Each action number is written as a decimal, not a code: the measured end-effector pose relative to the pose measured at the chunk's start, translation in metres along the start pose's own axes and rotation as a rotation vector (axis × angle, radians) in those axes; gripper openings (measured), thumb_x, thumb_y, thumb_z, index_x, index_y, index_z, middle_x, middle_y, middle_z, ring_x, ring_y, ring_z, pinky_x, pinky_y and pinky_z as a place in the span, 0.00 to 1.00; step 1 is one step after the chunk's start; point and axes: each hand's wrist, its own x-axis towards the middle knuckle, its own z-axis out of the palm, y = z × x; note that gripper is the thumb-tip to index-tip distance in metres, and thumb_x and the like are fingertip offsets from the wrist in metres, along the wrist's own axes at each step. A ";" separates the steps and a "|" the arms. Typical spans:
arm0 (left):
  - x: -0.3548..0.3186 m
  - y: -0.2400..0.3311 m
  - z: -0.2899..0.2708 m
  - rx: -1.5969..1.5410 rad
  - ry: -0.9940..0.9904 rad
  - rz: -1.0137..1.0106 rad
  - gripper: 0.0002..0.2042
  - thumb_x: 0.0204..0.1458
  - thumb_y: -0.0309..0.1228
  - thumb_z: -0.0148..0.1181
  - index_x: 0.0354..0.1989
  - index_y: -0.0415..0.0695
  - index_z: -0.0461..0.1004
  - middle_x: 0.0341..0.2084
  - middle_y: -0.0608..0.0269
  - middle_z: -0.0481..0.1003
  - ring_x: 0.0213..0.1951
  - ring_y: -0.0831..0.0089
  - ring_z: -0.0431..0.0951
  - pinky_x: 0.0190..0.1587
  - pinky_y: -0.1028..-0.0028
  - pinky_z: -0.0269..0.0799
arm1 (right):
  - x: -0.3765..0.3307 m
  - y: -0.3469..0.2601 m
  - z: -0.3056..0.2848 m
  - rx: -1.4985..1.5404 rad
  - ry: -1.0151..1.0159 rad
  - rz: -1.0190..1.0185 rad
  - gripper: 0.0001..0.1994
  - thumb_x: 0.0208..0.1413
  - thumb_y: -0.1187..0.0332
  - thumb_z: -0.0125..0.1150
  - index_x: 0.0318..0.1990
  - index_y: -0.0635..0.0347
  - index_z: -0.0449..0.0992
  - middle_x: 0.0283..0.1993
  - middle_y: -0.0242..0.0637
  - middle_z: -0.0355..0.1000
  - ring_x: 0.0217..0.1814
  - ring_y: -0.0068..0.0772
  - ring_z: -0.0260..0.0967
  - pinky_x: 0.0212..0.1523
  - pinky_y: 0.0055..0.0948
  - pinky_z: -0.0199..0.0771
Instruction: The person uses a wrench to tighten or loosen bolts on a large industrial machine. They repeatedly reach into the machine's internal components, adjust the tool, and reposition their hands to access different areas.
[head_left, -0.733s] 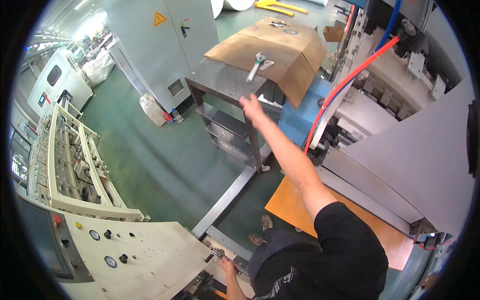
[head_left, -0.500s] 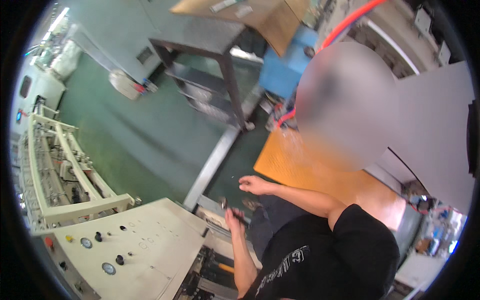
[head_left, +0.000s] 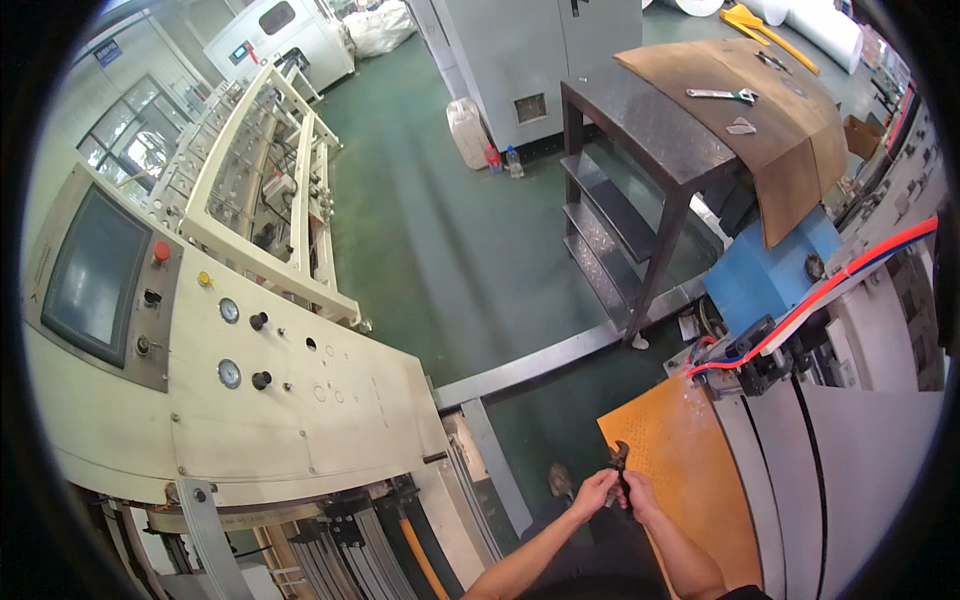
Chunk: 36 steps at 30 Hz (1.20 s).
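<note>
My hands are together low in the view, to the right of centre. Between them is a dark adjustable wrench [head_left: 621,458], its jaw pointing away from me. My left hand [head_left: 596,494] is closed at the wrench's left side, fingertips near its handle. My right hand [head_left: 640,496] wraps the handle from the right. Fingers hide part of the handle. Beneath the wrench lies an orange mat [head_left: 675,455] on the floor.
A cream machine panel [head_left: 270,420] with gauges, knobs and a screen [head_left: 95,275] stands left. A dark metal step stand [head_left: 640,125] carries cardboard [head_left: 790,130] and another wrench [head_left: 722,95]. Red and blue hoses [head_left: 840,285] run at right. A metal floor rail [head_left: 540,365] crosses ahead.
The view has swung round and levelled. My right hand, apart from the wrench before, has come to it; the wrench was in my left hand and is now between both.
</note>
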 end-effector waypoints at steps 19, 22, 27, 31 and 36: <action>-0.033 -0.204 -0.336 0.350 0.709 -0.373 0.10 0.57 0.39 0.50 0.30 0.46 0.64 0.16 0.65 0.69 0.15 0.77 0.68 0.14 0.78 0.60 | 0.123 0.006 -0.272 -0.295 0.627 -0.063 0.15 0.57 0.60 0.50 0.27 0.63 0.70 0.14 0.34 0.62 0.11 0.23 0.56 0.12 0.25 0.54; 0.017 -0.221 -0.390 0.416 0.698 -0.343 0.11 0.57 0.40 0.49 0.27 0.47 0.65 0.16 0.66 0.68 0.15 0.79 0.65 0.13 0.79 0.59 | 0.187 0.026 -0.328 -0.323 0.656 -0.024 0.14 0.59 0.61 0.49 0.28 0.63 0.68 0.16 0.33 0.63 0.10 0.22 0.55 0.10 0.25 0.53; 0.166 -0.217 -0.425 0.635 0.716 -0.093 0.15 0.59 0.42 0.46 0.24 0.46 0.66 0.15 0.69 0.66 0.19 0.82 0.64 0.20 0.79 0.58 | 0.293 0.039 -0.423 -0.200 0.659 -0.109 0.16 0.59 0.59 0.50 0.26 0.62 0.67 0.17 0.34 0.64 0.11 0.23 0.56 0.10 0.26 0.53; 0.264 -0.193 -0.429 0.823 0.618 0.222 0.15 0.59 0.39 0.47 0.27 0.40 0.67 0.19 0.68 0.67 0.22 0.80 0.65 0.25 0.78 0.62 | 0.378 0.040 -0.476 -0.171 0.650 -0.176 0.17 0.59 0.60 0.50 0.25 0.64 0.67 0.17 0.38 0.65 0.11 0.25 0.57 0.10 0.27 0.55; 0.311 -0.165 -0.347 0.936 0.616 0.407 0.14 0.59 0.39 0.48 0.35 0.37 0.70 0.23 0.66 0.70 0.25 0.80 0.67 0.28 0.79 0.63 | 0.449 0.033 -0.546 -0.199 0.613 -0.263 0.17 0.58 0.61 0.51 0.20 0.61 0.66 0.15 0.36 0.63 0.09 0.25 0.55 0.09 0.26 0.52</action>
